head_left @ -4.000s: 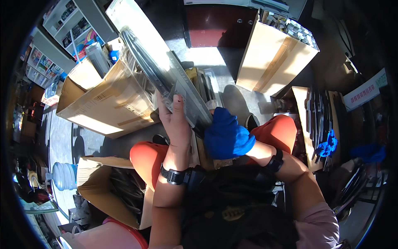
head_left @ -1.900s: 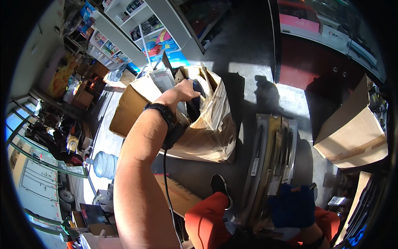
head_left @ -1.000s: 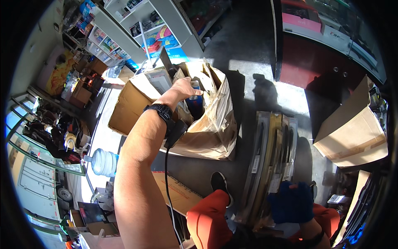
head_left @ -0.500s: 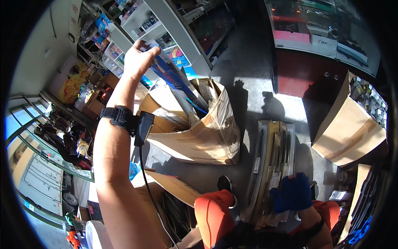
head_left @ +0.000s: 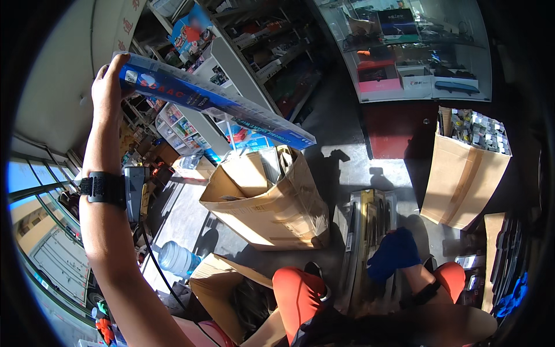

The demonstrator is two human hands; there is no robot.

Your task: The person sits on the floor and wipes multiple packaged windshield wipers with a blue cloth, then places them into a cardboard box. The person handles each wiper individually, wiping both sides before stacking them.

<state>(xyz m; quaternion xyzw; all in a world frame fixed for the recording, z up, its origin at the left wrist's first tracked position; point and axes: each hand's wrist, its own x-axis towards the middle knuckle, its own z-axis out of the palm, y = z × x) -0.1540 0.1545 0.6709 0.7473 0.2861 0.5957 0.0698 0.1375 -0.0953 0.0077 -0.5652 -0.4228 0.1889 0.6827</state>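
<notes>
High on the left, my bare left hand point(head_left: 110, 84) is closed around one end of a long blue wiper blade package point(head_left: 202, 99). The package slants down to the right, its far end above an open cardboard box point(head_left: 272, 214) that holds other flat sleeves. My right hand point(head_left: 394, 253), in a blue glove, is low beside my knee, over several long wiper blade packs point(head_left: 367, 231) lying on the floor. Its fingers blend together in the glove, so their grip cannot be made out.
A tall carton full of small boxes point(head_left: 462, 168) stands at the right, before a glass display case point(head_left: 404, 87). By my left leg are an open carton point(head_left: 214, 283) and a blue water jug point(head_left: 178, 259). Shelves point(head_left: 231, 63) rise behind.
My left hand has drawn the blue package up and left, out of the cardboard box, and it now tilts nearer to level. The gloved right hand has shifted slightly. The view has turned.
</notes>
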